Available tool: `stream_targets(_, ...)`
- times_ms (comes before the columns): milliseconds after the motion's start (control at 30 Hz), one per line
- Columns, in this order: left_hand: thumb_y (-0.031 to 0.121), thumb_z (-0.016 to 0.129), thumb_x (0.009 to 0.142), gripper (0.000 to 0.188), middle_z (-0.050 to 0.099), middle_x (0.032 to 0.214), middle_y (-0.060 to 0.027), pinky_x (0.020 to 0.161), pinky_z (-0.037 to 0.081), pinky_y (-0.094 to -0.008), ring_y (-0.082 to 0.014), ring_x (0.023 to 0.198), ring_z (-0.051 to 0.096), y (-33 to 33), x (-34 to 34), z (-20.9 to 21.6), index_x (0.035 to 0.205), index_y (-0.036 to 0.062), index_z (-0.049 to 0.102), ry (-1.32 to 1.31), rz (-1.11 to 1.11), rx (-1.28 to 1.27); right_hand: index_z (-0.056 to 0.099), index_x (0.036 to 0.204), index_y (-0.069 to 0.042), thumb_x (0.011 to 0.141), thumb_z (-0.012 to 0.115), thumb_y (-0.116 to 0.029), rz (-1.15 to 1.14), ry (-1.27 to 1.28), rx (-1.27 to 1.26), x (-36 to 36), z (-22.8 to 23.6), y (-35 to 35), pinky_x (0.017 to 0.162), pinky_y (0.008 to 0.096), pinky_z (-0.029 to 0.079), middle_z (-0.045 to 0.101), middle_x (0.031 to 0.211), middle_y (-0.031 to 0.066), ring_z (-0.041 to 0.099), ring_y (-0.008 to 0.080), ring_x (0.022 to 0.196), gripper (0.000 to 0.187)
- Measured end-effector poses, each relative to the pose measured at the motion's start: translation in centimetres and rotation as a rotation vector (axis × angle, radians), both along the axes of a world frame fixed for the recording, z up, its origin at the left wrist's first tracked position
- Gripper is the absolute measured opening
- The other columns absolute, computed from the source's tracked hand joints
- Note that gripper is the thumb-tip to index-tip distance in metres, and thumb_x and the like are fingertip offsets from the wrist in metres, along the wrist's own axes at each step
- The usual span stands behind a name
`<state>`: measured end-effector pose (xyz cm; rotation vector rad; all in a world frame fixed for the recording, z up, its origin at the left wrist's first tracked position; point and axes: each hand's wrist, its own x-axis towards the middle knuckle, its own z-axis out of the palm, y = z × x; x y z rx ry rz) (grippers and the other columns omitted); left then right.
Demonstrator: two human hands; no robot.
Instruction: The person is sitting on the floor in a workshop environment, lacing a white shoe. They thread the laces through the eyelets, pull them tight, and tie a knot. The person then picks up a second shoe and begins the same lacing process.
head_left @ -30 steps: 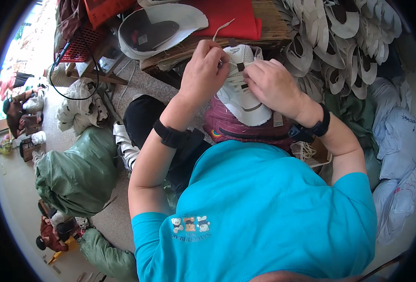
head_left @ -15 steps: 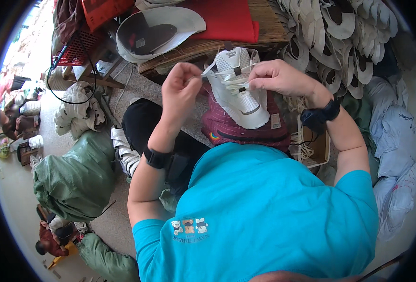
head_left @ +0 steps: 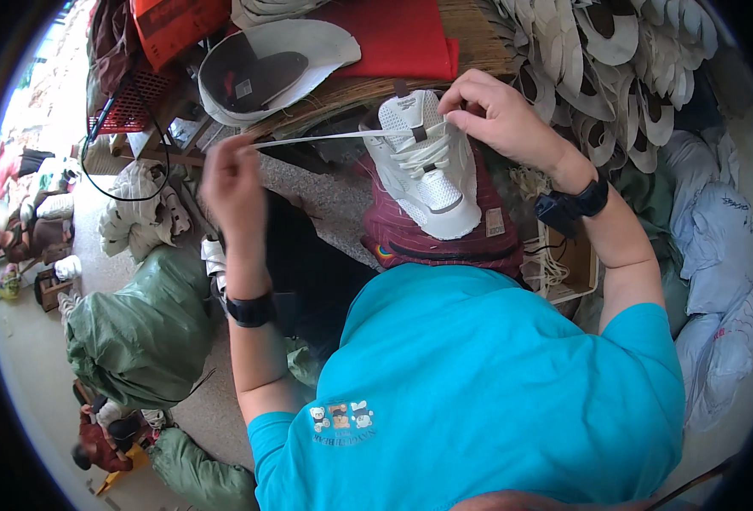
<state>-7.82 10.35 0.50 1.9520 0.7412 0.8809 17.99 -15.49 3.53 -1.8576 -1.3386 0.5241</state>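
A white shoe upper point(head_left: 423, 175) with a perforated tongue and partly laced eyelets rests on a maroon striped cloth pad point(head_left: 440, 247) in front of my body. From its top a white shoelace point(head_left: 325, 138) runs taut to the left, past a dark loop on the tongue. My left hand point(head_left: 233, 183), slightly blurred, is closed on that lace well away from the upper. Beside the upper's top right edge, my right hand point(head_left: 497, 115) pinches with thumb and forefinger where the lace comes out; its tip is mostly hidden by the fingers.
A wooden table point(head_left: 478, 38) ahead bears a red cloth point(head_left: 393, 43) and another white upper piece point(head_left: 329, 47). Many uppers hang at the right. A bin of laces point(head_left: 576, 268) stands by my right arm. Green sacks point(head_left: 142, 328) and pale sacks point(head_left: 717, 255) flank me.
My left hand has moved left, drawing the lace out into a long straight line. My right hand has risen slightly, from the lacing to the upper's top right edge.
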Motion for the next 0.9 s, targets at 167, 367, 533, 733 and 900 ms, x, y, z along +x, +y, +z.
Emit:
stream_targets(167,0.006,0.072,0.081,0.022,0.058,0.104,-0.0087,0.068,0.052,-0.0351,-0.0221,0.075,0.061,-7.5,4.2,-0.4,0.103,0.0083,0.067,0.056,-0.084,0.518,0.058,0.096,-0.002,0.086,0.064,-0.009,0.059,-0.342,0.02,-0.9,-0.5,1.0,0.074,0.0354,0.048,0.054,0.094,0.01,0.059,0.0268,0.084,0.013)
stream_targets(367,0.009,0.075,0.08,0.017,0.054,0.095,-0.0051,0.057,0.047,-0.0298,-0.0149,0.065,0.054,-10.7,6.8,-1.0,0.095,0.0063,0.068,0.129,-0.313,0.309,0.055,0.096,-0.002,0.087,0.063,-0.01,0.077,-0.238,-0.047,-0.9,0.4,1.7,0.072,0.0389,0.049,0.057,0.095,0.0142,0.061,0.0309,0.079,0.015)
stream_targets(533,0.012,0.077,0.079,0.016,0.053,0.087,-0.0044,0.059,0.047,-0.0308,-0.0165,0.066,0.056,-10.8,7.8,-1.8,0.091,0.0052,0.068,0.069,-0.314,0.68,0.056,0.104,-0.003,0.085,0.063,-0.005,0.036,-0.159,0.035,-1.7,-0.4,1.4,0.074,0.0383,0.051,0.058,0.095,0.0128,0.062,0.0311,0.082,0.02)
stream_targets(733,0.01,0.072,0.077,0.01,0.051,0.083,-0.0055,0.062,0.045,-0.0309,-0.0161,0.071,0.056,-10.7,8.1,-1.2,0.078,0.0028,0.066,0.11,-0.424,-0.049,0.057,0.108,-0.004,0.082,0.064,0.0,0.135,-0.256,0.135,-1.5,-0.9,1.0,0.075,0.0362,0.052,0.057,0.096,0.0122,0.062,0.0309,0.089,0.027)
stream_targets(900,0.013,0.071,0.075,0.013,0.051,0.082,-0.0113,0.066,0.047,-0.0371,-0.024,0.072,0.055,-10.2,8.3,-0.7,0.076,0.0014,0.065,0.192,-0.455,-0.029,0.056,0.102,-0.004,0.081,0.067,-0.002,0.153,-0.35,0.247,-2.4,-1.8,0.9,0.071,0.0373,0.051,0.057,0.093,0.0125,0.06,0.0318,0.084,0.023)
